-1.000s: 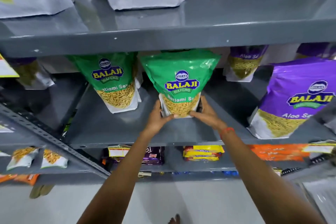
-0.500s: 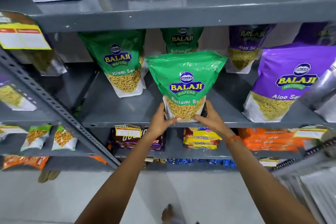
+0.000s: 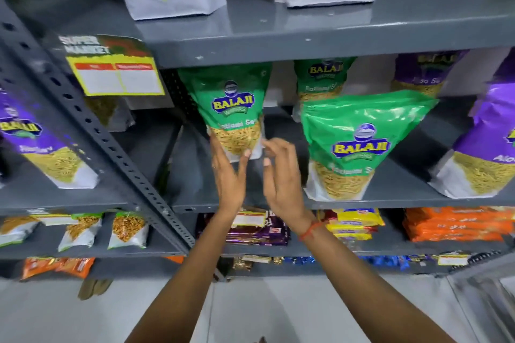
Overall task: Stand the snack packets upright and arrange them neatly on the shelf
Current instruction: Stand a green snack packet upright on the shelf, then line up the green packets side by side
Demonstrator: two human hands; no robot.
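Three green Balaji snack packets stand on the grey middle shelf [image 3: 404, 200]. The left green packet [image 3: 232, 108] stands upright further back. My left hand [image 3: 228, 178] holds its lower left corner, fingers along the side and thumb across the white base. Blurred, with fingers apart, my right hand [image 3: 281, 175] hovers just off the packet's lower right corner. The front green packet [image 3: 359, 145] stands free near the shelf's front edge, right of my hands. Behind it a third green packet [image 3: 320, 78] is partly hidden.
Purple packets stand at the right [image 3: 485, 153] and on the left bay [image 3: 41, 147]. A perforated grey post [image 3: 92, 125] slants between the bays, with a yellow price tag [image 3: 117, 75] hanging above. White packets sit on the upper shelf [image 3: 306, 44]; small packets fill the lower shelves.
Both hands let go of the front green packet, which now stands alone, and moved left to the rear left green packet. My view shifted left and closer.
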